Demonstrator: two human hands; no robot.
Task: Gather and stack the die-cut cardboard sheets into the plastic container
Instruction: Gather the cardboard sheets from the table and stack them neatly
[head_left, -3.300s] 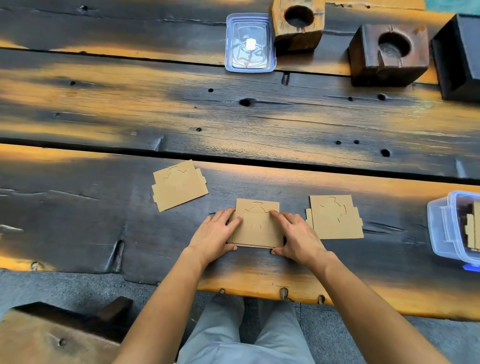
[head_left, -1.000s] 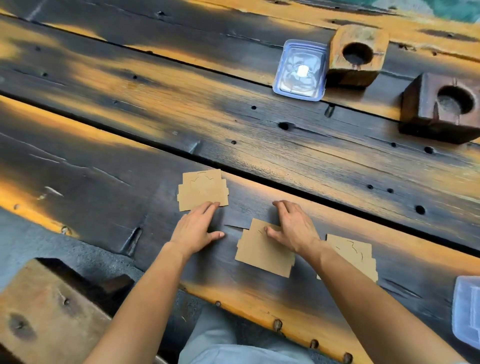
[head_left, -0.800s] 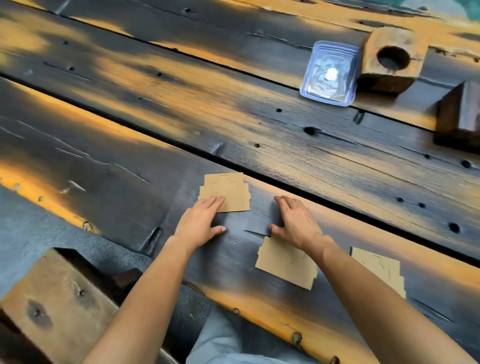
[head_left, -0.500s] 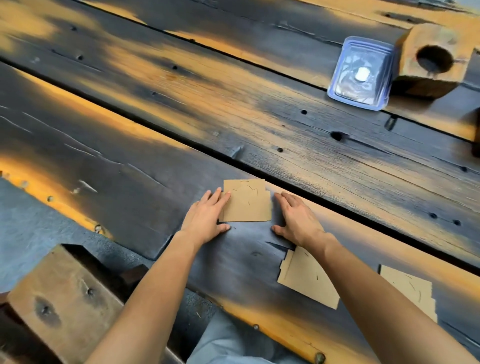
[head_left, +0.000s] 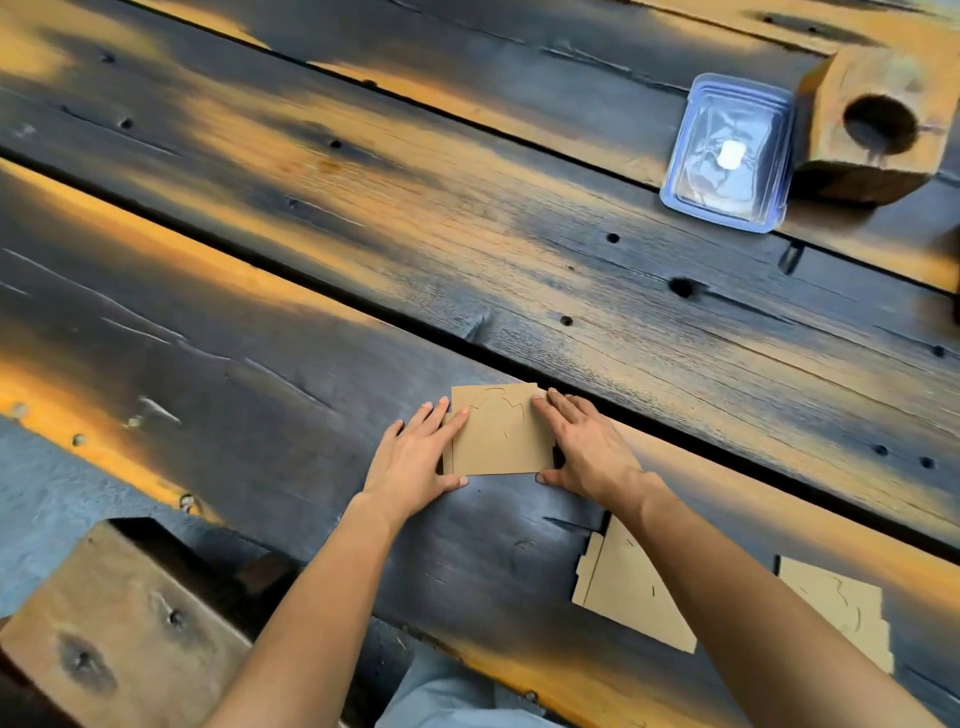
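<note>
A small pile of brown die-cut cardboard sheets (head_left: 501, 434) lies flat on the dark wooden table. My left hand (head_left: 418, 460) presses against its left edge with straight fingers, thumb under the near corner. My right hand (head_left: 584, 447) presses its right edge the same way. A second cardboard pile (head_left: 626, 592) lies near the table's front edge, partly hidden by my right forearm. A third cardboard pile (head_left: 841, 608) lies further right. The plastic container is out of view.
A clear blue-rimmed plastic lid (head_left: 727, 153) lies at the far right, beside a wooden block with a round hole (head_left: 878, 124). A wooden bench (head_left: 104, 634) stands below the table's near edge at the lower left. Gaps run between the table planks.
My right hand left the middle pile and moved left to the far-left pile, and both hands closed in on that pile's sides. The camera turned left, so the container left the view.
</note>
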